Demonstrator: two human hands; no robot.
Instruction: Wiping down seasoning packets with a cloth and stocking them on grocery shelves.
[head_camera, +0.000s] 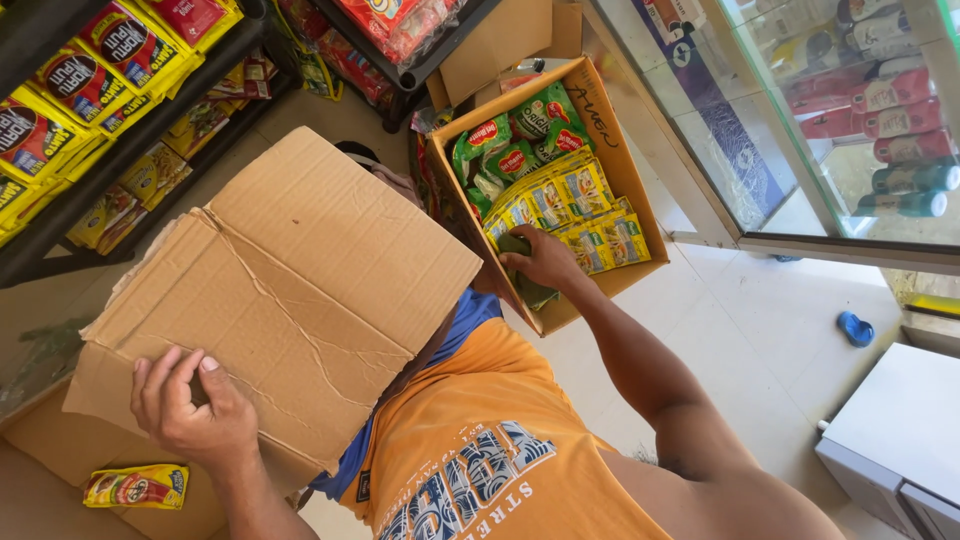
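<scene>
Two cardboard items are under my hands. My left hand (190, 410) rests on the near edge of a flattened, creased cardboard sheet (290, 280), fingers (165, 375) curled loosely onto its top face and the thumb pressed down on it; whether anything grips the underside I cannot tell. Just below those fingers a yellow and red sachet (135, 487) lies on a brown carton. My right hand (545, 262) is reached into an open cardboard box (610, 150), fingers closed around a green packet (520, 258) at the near end of the box. Directly beyond the fingertips sit rows of yellow sachets (570, 205), and further past them a cluster of green packets (520, 135). Left of my left hand, shelves (130, 150) carry yellow and red packs.
</scene>
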